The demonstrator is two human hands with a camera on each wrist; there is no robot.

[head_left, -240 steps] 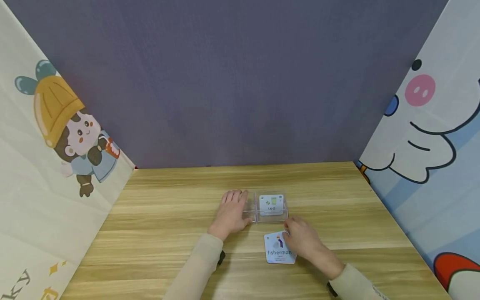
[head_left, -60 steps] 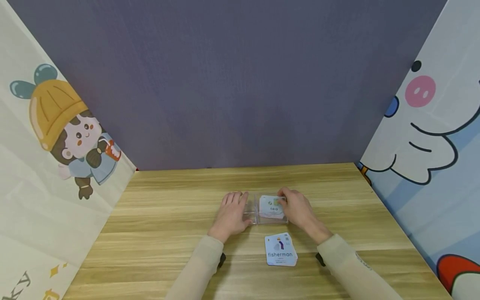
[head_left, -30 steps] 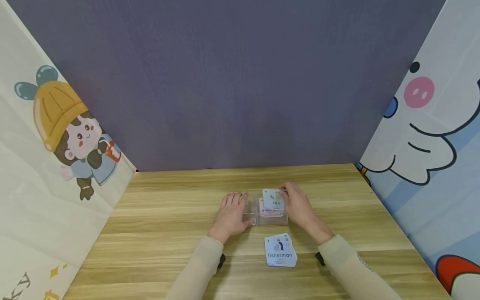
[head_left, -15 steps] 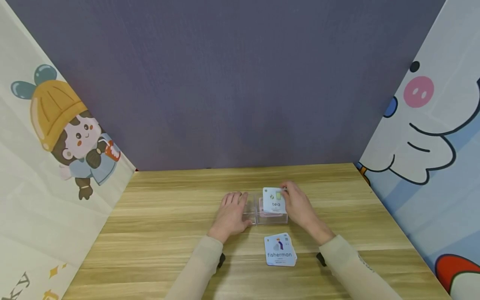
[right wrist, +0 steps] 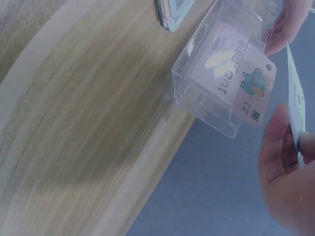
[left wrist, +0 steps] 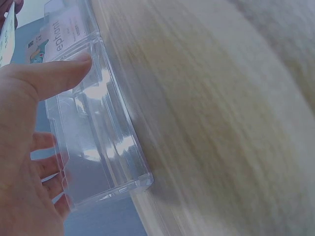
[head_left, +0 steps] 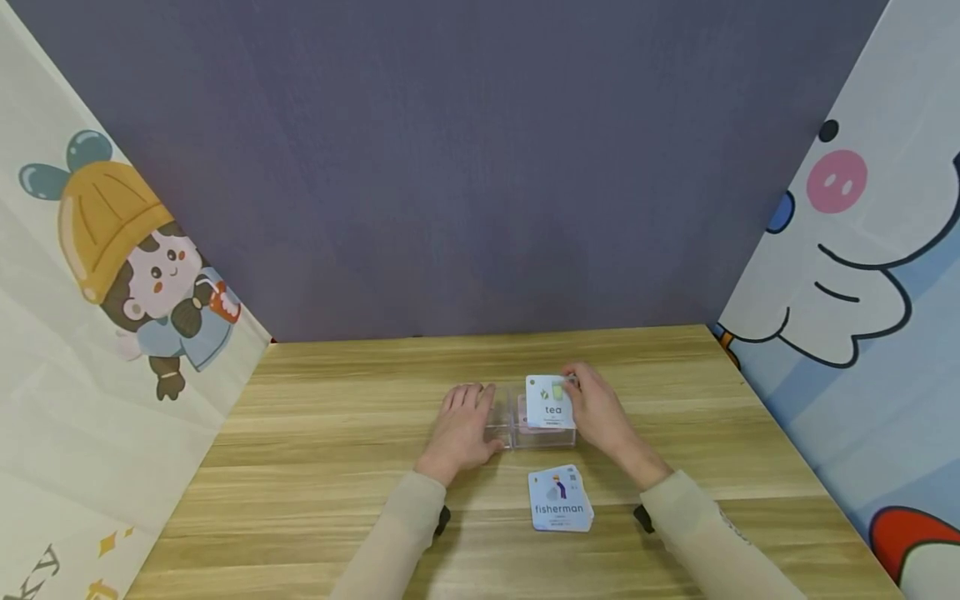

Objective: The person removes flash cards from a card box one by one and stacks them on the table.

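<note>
A clear plastic card box [head_left: 544, 439] with two compartments stands on the table. My left hand [head_left: 456, 435] holds its left compartment, thumb on the near wall and fingers on the far side. My right hand [head_left: 602, 419] pinches the right edge of a "tea" flash card [head_left: 547, 407], raised above the right compartment. Whether one card or a thin stack is in that pinch, I cannot tell. In the right compartment leans a pink "elephant" flash card [right wrist: 231, 66], mostly covered by the tea card in the head view. The left wrist view shows no cards in the left compartment [left wrist: 93, 142].
A small stack of flash cards [head_left: 560, 502], "fisherman" on top, lies on the wooden table [head_left: 322, 467] in front of the box. A dark grey panel [head_left: 480, 167] rises behind the table, with printed cartoon sheets [head_left: 90, 400] at both sides.
My right hand has left the fisherman stack, gone to the box and lifted the tea card out, uncovering the pink elephant card. My left hand stays on the box.
</note>
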